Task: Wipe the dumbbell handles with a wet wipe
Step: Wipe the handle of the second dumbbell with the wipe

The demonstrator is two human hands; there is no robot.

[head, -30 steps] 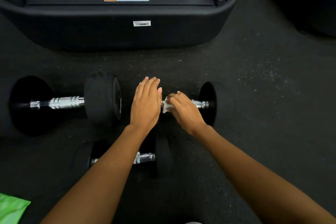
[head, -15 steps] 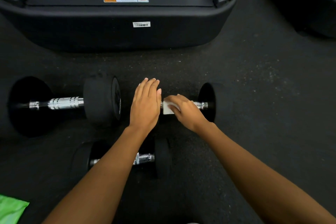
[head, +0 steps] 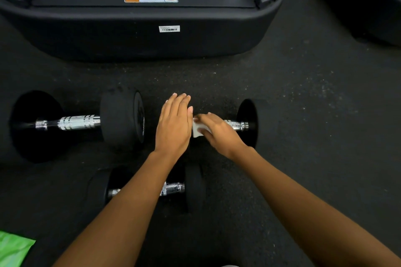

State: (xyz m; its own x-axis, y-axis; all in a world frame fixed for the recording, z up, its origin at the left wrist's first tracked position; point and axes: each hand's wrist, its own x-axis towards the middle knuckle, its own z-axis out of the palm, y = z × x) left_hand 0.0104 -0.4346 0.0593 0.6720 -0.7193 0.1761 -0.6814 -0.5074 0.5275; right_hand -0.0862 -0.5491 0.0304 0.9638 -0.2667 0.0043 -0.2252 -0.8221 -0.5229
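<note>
Wipe point(head: 197, 131) gripped by right hand point(head: 219, 134) on handle point(head: 235, 124); flat left hand point(head: 173, 128) hides dumbbell end.

Both of the person's bare forearms reached forward and down, the 2 of them slanting inward so that the wrists ended close together. The left hand point(head: 173, 124) lay flat, palm down, its 4 fingers straight and pressed side by side, pointing away from the body, the thumb along its inner edge. The right hand point(head: 219, 132) sat just beside it, angled in toward the left, fingers curled over a white wet wipe point(head: 196, 132) and gripping it, fingertips nearly meeting the left thumb.
</note>
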